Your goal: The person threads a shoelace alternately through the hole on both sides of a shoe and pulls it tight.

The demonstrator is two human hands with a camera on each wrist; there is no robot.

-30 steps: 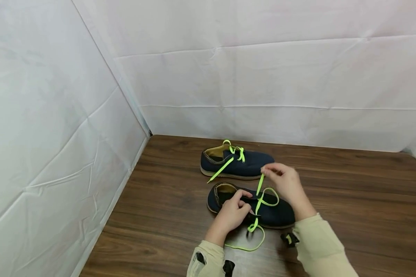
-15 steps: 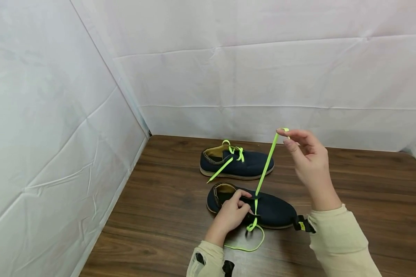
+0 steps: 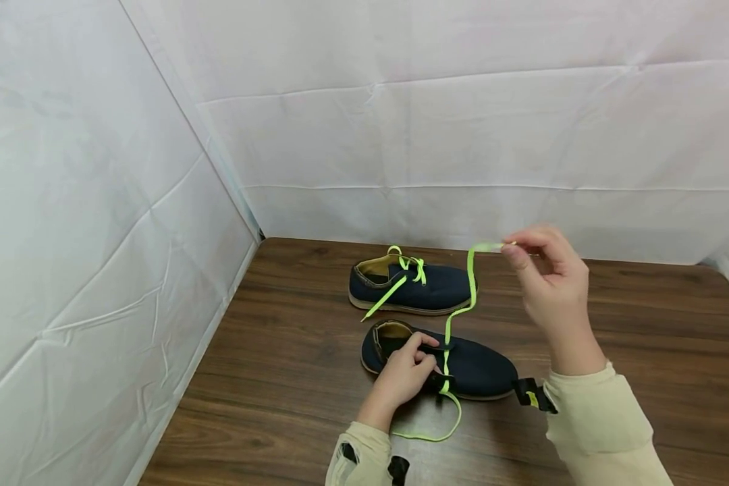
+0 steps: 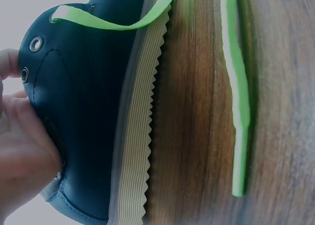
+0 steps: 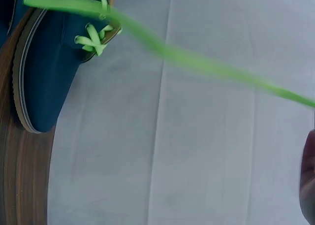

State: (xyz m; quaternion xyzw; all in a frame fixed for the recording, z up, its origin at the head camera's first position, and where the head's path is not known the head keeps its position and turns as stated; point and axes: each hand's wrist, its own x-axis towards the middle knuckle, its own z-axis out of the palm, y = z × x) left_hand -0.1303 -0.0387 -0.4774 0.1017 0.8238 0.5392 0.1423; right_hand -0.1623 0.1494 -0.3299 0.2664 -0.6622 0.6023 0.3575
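Nearest me lies a dark navy shoe (image 3: 482, 368). My left hand (image 3: 401, 378) holds it at the opening, index finger reaching over the far flap. In the left wrist view, fingers (image 4: 24, 151) grip the flap edge beside metal eyelets (image 4: 36, 44). Up and to the right, my right hand (image 3: 553, 283) pinches the end of a neon-green shoelace (image 3: 472, 277) between thumb and index finger. From there the lace hangs slack to the shoe's far flap, then crosses to the near one. Its other end (image 4: 239, 161) lies loose on the wood. The right wrist view shows only a sliver of the right hand (image 5: 308, 178).
A matching navy shoe (image 3: 443, 287), with green lace (image 3: 385, 297) partly threaded, stands behind the first. Both rest on a brown wooden table (image 3: 267, 378). White cloth walls (image 3: 462, 135) rise behind and to the left.
My right hand has risen up and to the right, drawing the shoelace through the far flap. The lace was taut half a second ago and now sags. My left hand has stayed put.
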